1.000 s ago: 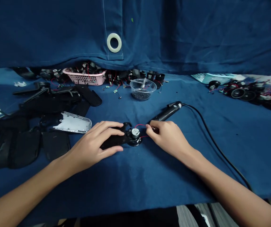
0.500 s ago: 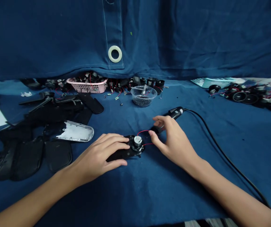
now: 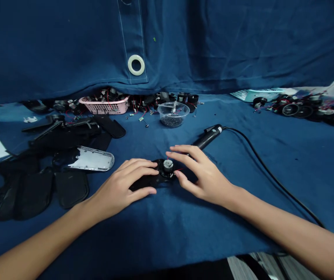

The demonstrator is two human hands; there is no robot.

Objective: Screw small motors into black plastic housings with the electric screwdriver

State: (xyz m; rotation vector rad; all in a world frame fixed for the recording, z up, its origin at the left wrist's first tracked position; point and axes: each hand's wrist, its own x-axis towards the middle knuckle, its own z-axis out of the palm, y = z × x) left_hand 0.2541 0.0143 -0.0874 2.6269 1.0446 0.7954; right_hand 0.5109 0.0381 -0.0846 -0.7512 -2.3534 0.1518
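My left hand lies over a black plastic housing, with fingers on its top and thumb along the near side, gripping it. At the housing's right end stands a small silvery round motor. A red wire runs from beside it under my right hand. That hand hovers right of the motor, fingers spread and thumb apart, its thumb tip close to the wire. What lies beneath the palm is hidden. A black corded electric screwdriver lies just behind my right hand, its front end covered by the fingers.
A clear tub of small dark screws stands behind. A pink basket holds wired parts. Black shells and a whitish shell lie left. At right are a turquoise basket, motor parts and the screwdriver's cable.
My right hand has moved left to the motor, its fingers stretching out. The dark piece by its fingertips and most of the red wires are now hidden. My left hand stays on the housing.
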